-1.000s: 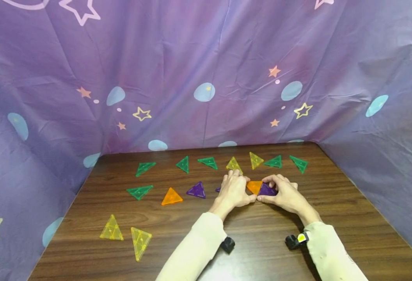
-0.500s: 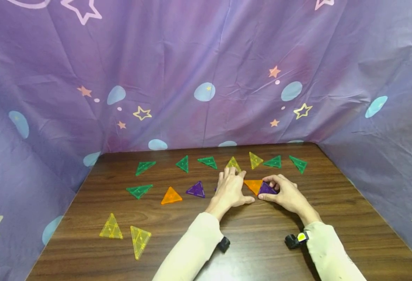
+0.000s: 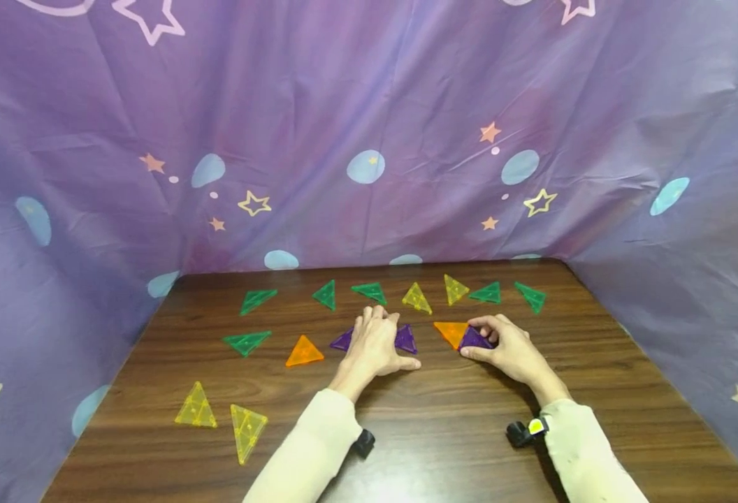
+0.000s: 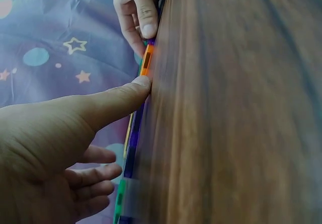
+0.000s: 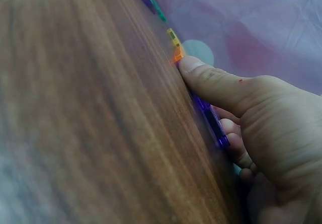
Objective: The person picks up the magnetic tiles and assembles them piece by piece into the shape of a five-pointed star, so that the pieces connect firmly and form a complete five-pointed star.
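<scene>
My right hand (image 3: 512,349) grips a purple triangular magnetic tile (image 3: 473,339) between thumb and fingers, flat on the table. Edge to edge with it, on its left, lies an orange triangular tile (image 3: 450,333). Spread and holding nothing, my left hand (image 3: 369,347) hovers low over the table, its thumb out to the right. It partly covers two more purple triangles, one tile (image 3: 406,339) showing at its right and another tile (image 3: 341,340) at its left. In the right wrist view, the thumb (image 5: 204,75) lies along the gripped tile's edge.
Along the back of the wooden table (image 3: 469,433) runs a row of green and yellow triangles, among them a yellow tile (image 3: 417,299). A green tile (image 3: 247,343) and an orange tile (image 3: 304,351) lie left; two yellow tiles (image 3: 196,407) are nearer the front. Patterned purple cloth surrounds the table.
My left hand has let go of the orange tile and moved left, over the other purple tiles. The right hand stays on its purple tile.
</scene>
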Demonstrator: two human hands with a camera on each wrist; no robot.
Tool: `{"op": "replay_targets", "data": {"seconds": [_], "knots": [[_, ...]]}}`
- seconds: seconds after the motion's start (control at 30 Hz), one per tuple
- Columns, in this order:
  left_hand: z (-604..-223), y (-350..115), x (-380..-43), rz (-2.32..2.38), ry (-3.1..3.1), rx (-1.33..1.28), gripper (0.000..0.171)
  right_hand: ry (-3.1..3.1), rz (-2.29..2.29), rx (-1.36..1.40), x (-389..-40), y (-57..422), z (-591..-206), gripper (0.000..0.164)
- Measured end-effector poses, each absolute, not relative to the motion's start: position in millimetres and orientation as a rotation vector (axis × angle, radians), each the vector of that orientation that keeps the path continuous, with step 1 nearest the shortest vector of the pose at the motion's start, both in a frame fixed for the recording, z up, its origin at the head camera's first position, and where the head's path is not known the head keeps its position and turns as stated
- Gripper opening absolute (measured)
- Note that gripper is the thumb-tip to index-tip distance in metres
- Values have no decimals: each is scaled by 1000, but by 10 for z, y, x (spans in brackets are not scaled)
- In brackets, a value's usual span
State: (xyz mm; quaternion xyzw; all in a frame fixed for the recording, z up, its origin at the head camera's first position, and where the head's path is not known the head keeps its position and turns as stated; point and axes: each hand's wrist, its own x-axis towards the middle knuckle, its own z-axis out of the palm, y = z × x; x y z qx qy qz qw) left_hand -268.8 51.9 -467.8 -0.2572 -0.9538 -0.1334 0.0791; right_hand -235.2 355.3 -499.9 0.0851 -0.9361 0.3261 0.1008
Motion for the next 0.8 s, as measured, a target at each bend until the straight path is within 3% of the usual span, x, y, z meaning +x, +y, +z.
{"op": "replay_targets", "data": {"seconds": [0.33, 0.8], "knots": [[-5179, 557, -3034, -588, -2808, -853, 78, -2760, 959, 250, -2356, 3560, -5002, 59], [-5358, 746, -3166, -769, -2820, -940, 52, -2746, 954, 282, -2328, 3530, -4974, 59]]}}
